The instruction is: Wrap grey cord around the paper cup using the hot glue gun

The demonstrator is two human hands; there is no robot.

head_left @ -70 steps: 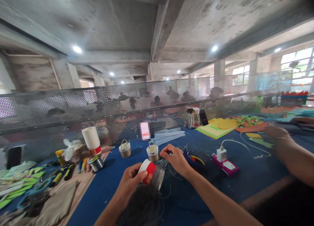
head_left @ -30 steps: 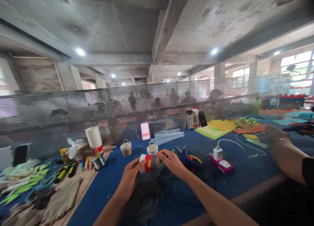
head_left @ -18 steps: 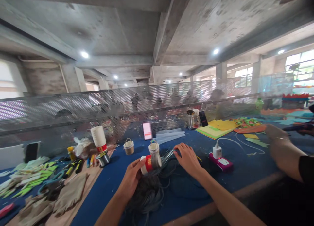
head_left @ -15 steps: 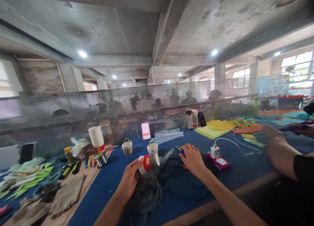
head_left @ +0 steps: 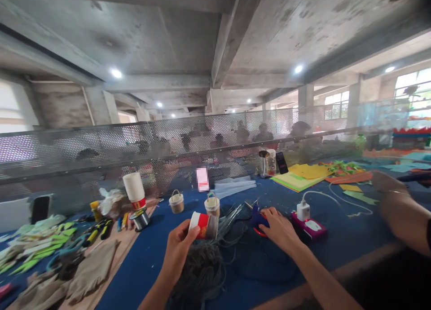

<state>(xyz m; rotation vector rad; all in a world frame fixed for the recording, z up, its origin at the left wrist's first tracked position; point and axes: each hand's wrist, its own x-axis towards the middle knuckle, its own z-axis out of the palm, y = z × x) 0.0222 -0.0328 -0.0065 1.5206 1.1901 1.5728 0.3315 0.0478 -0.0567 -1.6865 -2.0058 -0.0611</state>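
My left hand [head_left: 178, 251] is closed round a red and white paper cup [head_left: 203, 225] partly wrapped in grey cord, held on its side above a tangle of grey cord [head_left: 201, 274] on the blue table [head_left: 141, 265]. To the right, my right hand [head_left: 278, 227] lies on a blue and red tool [head_left: 257, 220] on the table, with its fingers curled over the tool. Loose cord strands fan out between the cup and the tool.
Two small cord-wrapped baskets [head_left: 177, 202] [head_left: 212, 206] stand behind the cup. A stack of paper cups [head_left: 134, 190], a wire spool [head_left: 140, 219] and hand tools lie left. A charger on a pink device [head_left: 308, 223] sits right. Another person's arm [head_left: 400, 215] rests at far right. A perforated metal screen [head_left: 101, 152] closes the back.
My right hand let go of the cord at the cup, moved right and came down on the blue and red tool. The left hand kept hold of the cup.
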